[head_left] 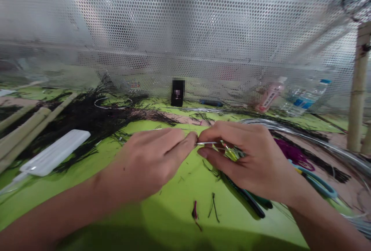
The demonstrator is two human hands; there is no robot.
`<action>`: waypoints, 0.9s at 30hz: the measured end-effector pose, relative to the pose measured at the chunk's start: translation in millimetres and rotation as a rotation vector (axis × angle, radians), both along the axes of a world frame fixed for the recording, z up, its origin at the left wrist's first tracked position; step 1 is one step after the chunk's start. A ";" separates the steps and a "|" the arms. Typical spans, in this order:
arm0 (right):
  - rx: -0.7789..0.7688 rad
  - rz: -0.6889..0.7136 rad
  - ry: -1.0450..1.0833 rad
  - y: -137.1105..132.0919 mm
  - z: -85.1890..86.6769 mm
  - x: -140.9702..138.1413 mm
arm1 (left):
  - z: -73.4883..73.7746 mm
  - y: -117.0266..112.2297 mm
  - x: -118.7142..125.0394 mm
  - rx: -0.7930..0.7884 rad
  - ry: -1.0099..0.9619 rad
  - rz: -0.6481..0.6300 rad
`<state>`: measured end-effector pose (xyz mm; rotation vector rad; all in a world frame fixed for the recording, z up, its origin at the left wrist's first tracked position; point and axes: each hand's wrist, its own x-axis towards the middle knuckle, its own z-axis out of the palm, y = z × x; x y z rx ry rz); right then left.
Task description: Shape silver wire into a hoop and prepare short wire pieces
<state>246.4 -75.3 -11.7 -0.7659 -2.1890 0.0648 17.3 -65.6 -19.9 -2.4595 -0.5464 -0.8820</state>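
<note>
A thin silvery wire [209,143] runs between my two hands above the green tabletop. My left hand [156,158] is closed, its fingertips pinching one end of the visible stretch. My right hand [252,158] curls around the wire from the other side, thumb and forefinger close to my left fingertips. Something shiny and yellowish shows under its palm, too hidden to name. Below my right hand lie pliers with dark green handles [246,197], their jaws covered. Small dark thread scraps [213,206] and a purplish-red scrap [195,212] lie nearer to me.
Black stringy strands [101,121] and bamboo poles [31,131] spread at left, beside a white power strip [58,152]. At right are a wire coil [313,133], purple thread [290,152] and a blue-handled tool [319,183]. Two bottles [304,98] lean against a perforated metal panel [185,23].
</note>
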 end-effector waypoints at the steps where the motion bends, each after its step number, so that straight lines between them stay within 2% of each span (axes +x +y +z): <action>1: 0.043 0.001 0.003 0.5 -1.2 0.0 | 1.0 -1.3 -0.4 0.052 0.007 -0.002; 7: 0.261 0.009 0.003 2.8 -7.6 -1.9 | 10.2 -5.0 -1.1 0.374 0.160 0.035; 11: 0.285 -0.017 0.022 0.9 -8.5 -4.8 | 8.1 -0.8 -0.1 0.541 0.154 -0.006; 13: 0.194 -0.045 0.063 -1.2 -7.4 -6.9 | 5.4 1.8 0.6 0.589 0.167 -0.005; 17: -0.241 -0.056 0.165 -3.7 -2.6 -11.3 | 0.6 5.4 2.2 0.652 0.188 0.025; 19: -0.410 -0.038 0.214 -3.7 -0.2 -12.8 | -0.8 6.7 3.4 0.651 0.183 0.032; 22: -0.498 -0.027 0.218 -2.8 1.7 -12.9 | -1.3 7.7 5.2 0.632 0.167 0.024; 24: -0.431 -0.038 0.189 -1.6 1.1 -10.9 | -0.7 6.9 5.6 0.586 0.153 0.021; 25: -0.332 -0.059 0.183 -0.5 0.1 -9.2 | -0.2 6.1 5.5 0.547 0.144 0.027; 27: -0.022 -0.083 0.140 3.0 -3.1 -4.9 | 0.7 3.9 4.6 0.462 0.130 0.046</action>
